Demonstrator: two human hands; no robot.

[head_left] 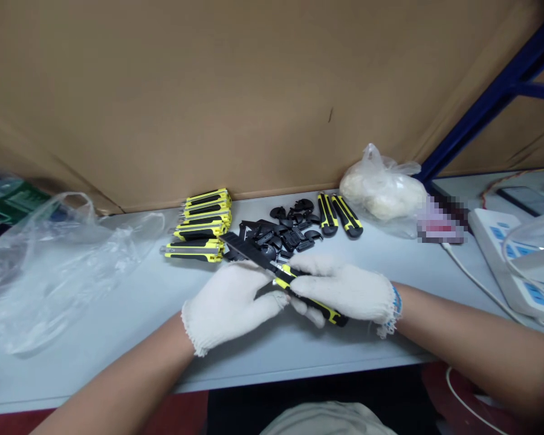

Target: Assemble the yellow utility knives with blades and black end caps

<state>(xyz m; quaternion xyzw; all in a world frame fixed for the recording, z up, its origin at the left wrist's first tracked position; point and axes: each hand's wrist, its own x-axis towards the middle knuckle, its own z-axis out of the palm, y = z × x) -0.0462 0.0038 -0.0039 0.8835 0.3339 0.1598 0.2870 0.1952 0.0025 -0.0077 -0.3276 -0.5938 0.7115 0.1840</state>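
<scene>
- Over the front half of the white bench (299, 347), I have the left hand (231, 308) and right hand (340, 290) close together, both in white knit gloves.
- Left hand: curled shut around the middle of a yellow-and-black utility knife (315, 299).
- Right hand: closed over the knife's yellow-and-black body, beside the left and touching it.
- Black plastic strip (249, 252): runs from the knife toward the parts pile, its far end just short of it or touching; cannot tell which.
- Behind the hands: pile of black plastic parts (294, 226), with a stack of assembled knives (204, 214) to its left and two loose knives (338, 214) to its right.
- Open room: bare bench between the hands and the front edge, and more toward the clear plastic bag (58, 266) on the left.
- Right side: a white power strip (494, 248) sits near the bench's edge, well apart from the right hand, and a white cable (476, 287) crosses the gap.
- Back edge: bench meets a cardboard sheet (163, 90).
</scene>
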